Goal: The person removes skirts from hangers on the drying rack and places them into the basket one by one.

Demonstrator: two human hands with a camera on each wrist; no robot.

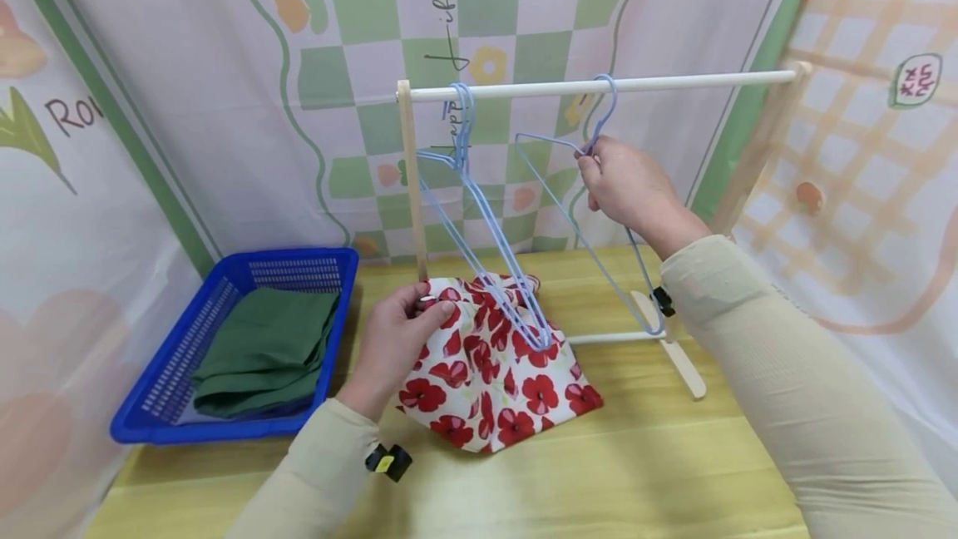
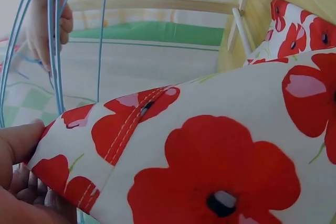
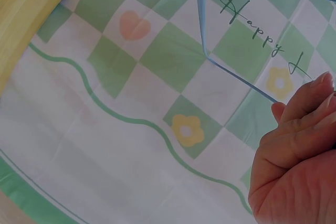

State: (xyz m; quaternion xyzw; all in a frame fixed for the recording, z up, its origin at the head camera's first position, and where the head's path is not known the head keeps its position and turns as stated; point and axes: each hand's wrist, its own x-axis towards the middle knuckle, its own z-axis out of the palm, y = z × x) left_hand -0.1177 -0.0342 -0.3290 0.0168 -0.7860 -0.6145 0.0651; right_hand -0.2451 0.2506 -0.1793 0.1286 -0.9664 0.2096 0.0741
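Observation:
White fabric with red poppies (image 1: 509, 393) lies bunched and draped at the foot of the rack. My left hand (image 1: 385, 348) pinches its upper left edge between thumb and fingers; in the left wrist view a stitched hem (image 2: 128, 129) shows near the pinch. Higher up, my right hand (image 1: 632, 185) grips a blue wire hanger (image 1: 614, 102) just below its hook, which is over the white rail (image 1: 524, 90). Several other blue hangers (image 1: 464, 135) hang together at the rail's left end, their lower ends in front of the fabric. The right wrist view cuts off part of the right hand (image 3: 296, 156).
A blue plastic basket (image 1: 344, 298) stands at the left with folded dark green cloth (image 1: 262, 348) inside. The rack has wooden posts (image 1: 413, 181), a wooden foot (image 1: 684, 368) and a lower white bar (image 1: 617, 338). Patterned curtains (image 1: 359, 7) enclose the wooden table (image 1: 599, 481).

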